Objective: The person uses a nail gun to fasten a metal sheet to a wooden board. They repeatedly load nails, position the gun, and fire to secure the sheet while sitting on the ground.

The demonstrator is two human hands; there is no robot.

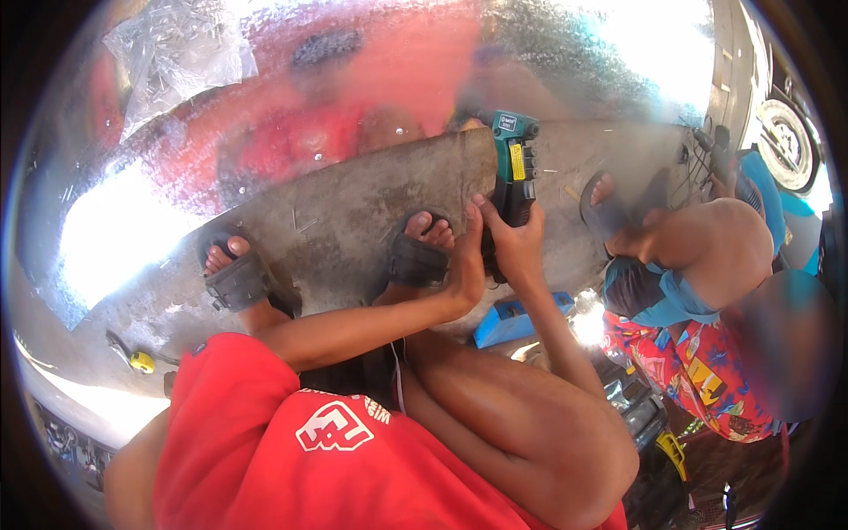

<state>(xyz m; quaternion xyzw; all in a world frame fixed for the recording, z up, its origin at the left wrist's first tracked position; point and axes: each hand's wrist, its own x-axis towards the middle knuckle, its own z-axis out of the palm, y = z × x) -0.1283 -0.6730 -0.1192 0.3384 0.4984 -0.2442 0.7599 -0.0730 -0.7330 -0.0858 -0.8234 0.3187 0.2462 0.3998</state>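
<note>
In front of me is a green-and-black hand-held tool (511,168) with a yellow label on its side. Its upper end lies over the edge of a shiny metal sheet (291,97). My right hand (519,243) wraps round the black handle. My left hand (466,265) presses against the handle's left side near the bottom, its fingers partly hidden behind it. Small rivet-like dots show along the sheet. What the tool's tip touches is hidden.
A crumpled clear plastic bag (177,57) lies on the sheet. A yellow tape measure (141,361) rests at the left, a blue box (508,322) beside my right forearm. Thin metal pins (305,223) are scattered on concrete. At the right crouches another person (707,265); a wheel (784,146) stands behind.
</note>
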